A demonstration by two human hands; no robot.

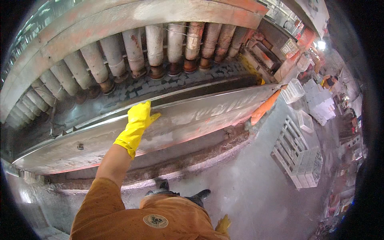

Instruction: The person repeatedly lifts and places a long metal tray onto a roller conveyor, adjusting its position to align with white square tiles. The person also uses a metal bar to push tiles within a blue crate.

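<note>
My left hand [138, 121], in a yellow rubber glove, is at the upper edge of a long metal panel [208, 109]. Its fingers hook over the edge while the thumb stands out to the right on the near side. Behind the panel runs a narrow channel [180, 94]. My right hand [223, 225], also in a yellow glove, hangs low beside my body near the bottom of the picture. Its fingers look loosely apart, with nothing seen in them, and part of it is hidden.
A row of thick vertical pipes [155, 46] stands behind the panel, under a broad curved metal beam [132, 17]. Grey tile-like pieces [154, 85] lie at their feet. Orange material [266, 107] hangs at the panel's right end. White crates [308, 168] and a slatted pallet [289, 140] stand right.
</note>
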